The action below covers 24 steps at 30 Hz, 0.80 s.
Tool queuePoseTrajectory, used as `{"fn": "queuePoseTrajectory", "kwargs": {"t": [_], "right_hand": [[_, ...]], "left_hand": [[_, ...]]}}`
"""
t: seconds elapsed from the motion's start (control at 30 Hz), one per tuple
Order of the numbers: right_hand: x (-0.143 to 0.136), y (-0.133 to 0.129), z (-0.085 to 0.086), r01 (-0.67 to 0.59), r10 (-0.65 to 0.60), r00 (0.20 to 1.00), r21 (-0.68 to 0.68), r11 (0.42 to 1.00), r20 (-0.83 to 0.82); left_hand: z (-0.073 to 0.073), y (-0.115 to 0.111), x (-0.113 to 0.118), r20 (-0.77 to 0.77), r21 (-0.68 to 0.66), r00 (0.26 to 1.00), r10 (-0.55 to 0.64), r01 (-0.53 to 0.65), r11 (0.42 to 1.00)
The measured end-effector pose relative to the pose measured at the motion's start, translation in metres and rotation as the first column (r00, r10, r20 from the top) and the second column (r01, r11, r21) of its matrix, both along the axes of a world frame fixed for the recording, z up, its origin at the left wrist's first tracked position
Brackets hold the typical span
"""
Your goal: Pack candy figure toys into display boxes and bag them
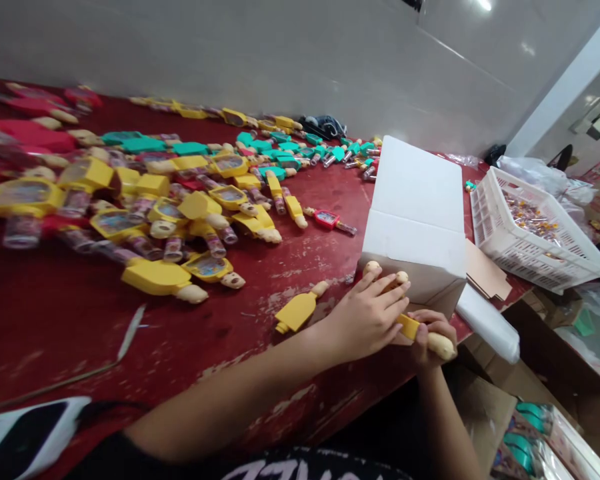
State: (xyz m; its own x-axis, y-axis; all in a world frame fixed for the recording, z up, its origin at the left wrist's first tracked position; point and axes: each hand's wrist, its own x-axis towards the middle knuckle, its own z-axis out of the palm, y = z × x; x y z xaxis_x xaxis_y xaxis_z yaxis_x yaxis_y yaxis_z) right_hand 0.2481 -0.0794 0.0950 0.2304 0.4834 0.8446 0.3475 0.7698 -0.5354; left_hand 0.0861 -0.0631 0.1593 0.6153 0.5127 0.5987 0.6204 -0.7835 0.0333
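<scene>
A white cardboard box (415,233) lies on its side on the red table, its mouth facing me. My left hand (364,319) rests at this mouth with its fingers stretched out, touching toys whose cream animal heads (402,277) stick out. Wrapped round a yellow toy (409,327) with a cream head is my right hand (433,333), just right of the left one and at the box's lower edge. Part of that toy is hidden by my fingers. Another yellow toy (297,311) lies left of my left hand.
Piles of yellow toys (157,277), green toys (280,160) and red toys (30,133) cover the table's left and back. At right are a white plastic basket (495,220) of small wrapped pieces, cardboard sheets (485,270) and a clear plastic roll (487,325). Open cartons stand below the edge.
</scene>
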Motion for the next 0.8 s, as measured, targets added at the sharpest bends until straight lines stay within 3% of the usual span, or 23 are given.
{"fn": "queuePoseTrajectory", "kwargs": {"t": [0.13,0.33,0.5,0.57,0.63,0.7,0.73,0.77,0.8], "right_hand": [[-0.001,0.002,-0.008,-0.001,0.004,0.999,-0.066,0.998,0.051],[-0.008,0.009,0.009,0.141,-0.122,0.988,-0.223,0.965,0.098],[-0.026,0.015,0.002,0.285,-0.232,0.924,-0.144,0.948,0.305],[-0.031,0.017,-0.002,0.377,-0.313,0.861,-0.09,0.922,0.4],[-0.033,0.018,-0.004,0.44,-0.371,0.807,-0.048,0.897,0.46],[-0.033,0.02,-0.004,0.46,-0.392,0.779,-0.02,0.888,0.49],[-0.032,0.021,-0.005,0.45,-0.383,0.78,-0.019,0.893,0.495],[-0.03,0.022,-0.006,0.431,-0.36,0.788,-0.03,0.902,0.5],[-0.028,0.022,-0.007,0.404,-0.325,0.801,-0.054,0.913,0.503]], "left_hand": [[0.0,-0.002,-0.006,0.046,-0.07,0.997,-0.063,0.066,0.995],[0.0,0.005,-0.011,0.186,-0.219,0.963,-0.195,0.234,0.947],[-0.01,0.002,-0.015,0.34,-0.19,0.899,-0.276,0.353,0.916],[-0.013,-0.006,-0.023,0.359,-0.143,0.895,-0.263,0.332,0.933],[-0.016,-0.015,-0.038,0.351,-0.083,0.923,-0.156,0.196,0.977],[-0.021,-0.017,-0.062,0.379,-0.038,0.923,0.074,-0.064,0.997],[-0.025,-0.016,-0.078,0.388,-0.062,0.891,0.234,-0.228,0.972],[-0.031,-0.012,-0.097,0.373,-0.127,0.826,0.422,-0.405,0.905],[-0.038,-0.008,-0.118,0.315,-0.226,0.723,0.615,-0.572,0.789]]}}
